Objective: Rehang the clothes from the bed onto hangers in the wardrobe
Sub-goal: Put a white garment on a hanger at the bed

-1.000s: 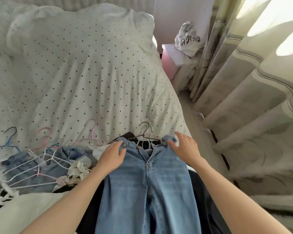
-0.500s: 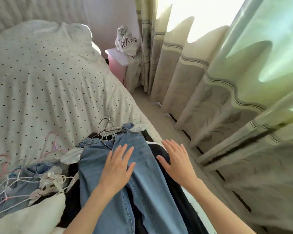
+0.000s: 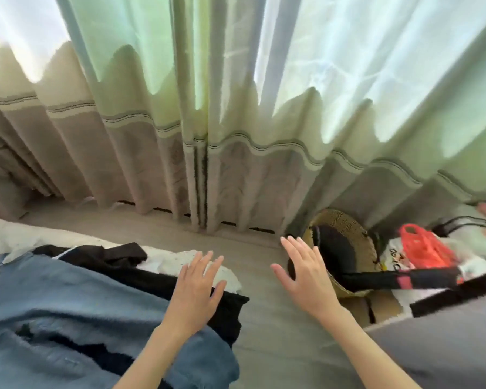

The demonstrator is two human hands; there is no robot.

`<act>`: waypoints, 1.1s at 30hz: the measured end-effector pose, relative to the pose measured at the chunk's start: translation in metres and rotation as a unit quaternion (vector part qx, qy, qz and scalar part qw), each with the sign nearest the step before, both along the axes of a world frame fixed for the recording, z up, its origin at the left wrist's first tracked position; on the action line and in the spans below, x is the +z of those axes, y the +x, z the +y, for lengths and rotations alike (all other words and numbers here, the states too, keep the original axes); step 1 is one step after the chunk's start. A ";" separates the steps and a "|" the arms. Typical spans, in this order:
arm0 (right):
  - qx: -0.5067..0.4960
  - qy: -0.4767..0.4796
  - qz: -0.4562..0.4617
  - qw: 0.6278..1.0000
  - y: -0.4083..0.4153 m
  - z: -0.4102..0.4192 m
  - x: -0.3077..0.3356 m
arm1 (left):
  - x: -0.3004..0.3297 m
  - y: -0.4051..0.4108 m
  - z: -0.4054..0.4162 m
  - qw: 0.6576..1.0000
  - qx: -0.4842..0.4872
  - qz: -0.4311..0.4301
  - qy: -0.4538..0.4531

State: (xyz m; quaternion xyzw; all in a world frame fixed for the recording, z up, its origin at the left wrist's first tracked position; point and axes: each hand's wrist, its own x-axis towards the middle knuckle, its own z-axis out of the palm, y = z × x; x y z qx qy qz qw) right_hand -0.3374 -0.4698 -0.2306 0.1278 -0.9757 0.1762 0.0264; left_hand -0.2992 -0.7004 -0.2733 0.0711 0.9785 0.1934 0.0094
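Since denim is heavy and limp, I judge the jeans (image 3: 76,313) want a waistband grip, not the legs. They lie on the bed (image 3: 11,234) over a black garment (image 3: 152,272). Left hand (image 3: 194,290) spread flat above them, right hand (image 3: 306,279) spread over floor, both holding nothing.

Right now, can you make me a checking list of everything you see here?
Surface: white dotted bed cover, bare at the edge.
Job's things: blue denim jeans lying over black clothes; no hanger seen.
Clutter: woven straw hat, red plastic bag on the floor.
Hands: left hand above the clothes, right hand over the floor, fingers straight, both holding nothing.
Cables: nothing seen.
Surroundings: green and beige curtain.
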 end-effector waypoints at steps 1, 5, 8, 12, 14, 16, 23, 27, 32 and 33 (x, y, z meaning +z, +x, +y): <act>-0.033 -0.003 0.004 0.999 0.017 0.030 0.003 | 0.004 0.001 0.027 1.000 -0.027 0.003 0.005; -0.164 0.015 0.018 0.986 0.083 0.141 0.018 | 0.023 0.003 0.130 0.989 -0.136 0.041 0.027; -0.252 0.017 0.023 0.967 0.131 0.204 0.033 | 0.039 0.007 0.202 0.972 -0.221 0.067 0.036; -0.368 0.028 0.043 0.928 0.190 0.262 0.054 | 0.060 0.010 0.286 0.934 -0.344 0.086 0.034; -0.434 0.029 0.075 0.898 0.217 0.285 0.063 | 0.074 0.009 0.326 0.910 -0.400 0.107 0.026; -0.499 0.032 0.107 0.859 0.248 0.303 0.073 | 0.088 0.009 0.364 0.879 -0.456 0.134 0.022; -0.655 0.074 0.120 0.742 0.367 0.341 0.092 | 0.115 0.071 0.479 0.781 -0.602 0.146 0.073; -0.710 0.075 0.120 0.689 0.421 0.358 0.093 | 0.117 0.124 0.534 0.713 -0.680 0.151 0.076; -0.751 0.038 0.149 0.642 0.473 0.399 0.091 | 0.128 0.200 0.603 0.660 -0.725 0.155 0.123; -0.754 0.034 0.157 0.636 0.483 0.410 0.092 | 0.128 0.214 0.618 0.651 -0.732 0.155 0.130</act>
